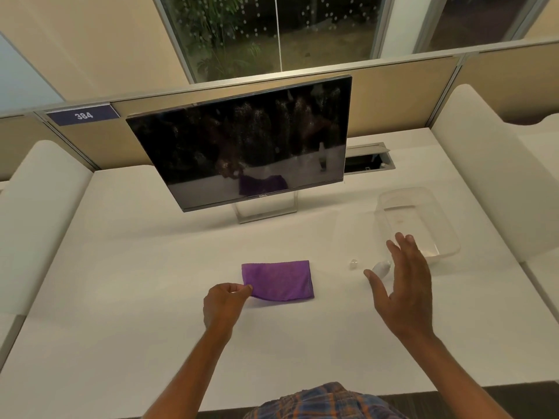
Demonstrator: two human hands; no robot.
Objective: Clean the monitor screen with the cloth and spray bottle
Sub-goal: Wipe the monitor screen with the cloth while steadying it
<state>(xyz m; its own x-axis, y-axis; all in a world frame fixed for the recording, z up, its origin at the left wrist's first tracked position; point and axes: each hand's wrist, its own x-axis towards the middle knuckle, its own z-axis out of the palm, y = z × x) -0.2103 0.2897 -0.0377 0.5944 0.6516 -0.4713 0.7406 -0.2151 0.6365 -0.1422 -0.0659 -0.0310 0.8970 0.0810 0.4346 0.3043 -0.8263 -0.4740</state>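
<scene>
The monitor (242,140) stands at the back of the white table (145,313). Its dark screen is tilted toward the viewer and speckled with fine droplets across its upper part. The purple cloth (278,279) lies folded flat on the table in front of the monitor, near the front edge. The left grip (224,302), a bare hand, pinches the cloth's near left corner between thumb and forefinger, with the other fingers curled under.

The right grip (405,285) is released: its fingers are straight and spread, the thumb held wide, and it holds nothing. It hovers over a small white object lying on the table, which seems to be the spray bottle (381,267). Most of it is hidden behind the palm, so I cannot be sure. A small clear cap (353,263) sits just left of it, apart from the cloth.

A clear plastic tub (453,246) rests on the table beyond the right grip. Behind the monitor, a cable hatch (369,160) is set in the table, and a blue plate reading 384 (83,115) hangs on the partition. A plaid garment (317,400) shows at the bottom edge.
</scene>
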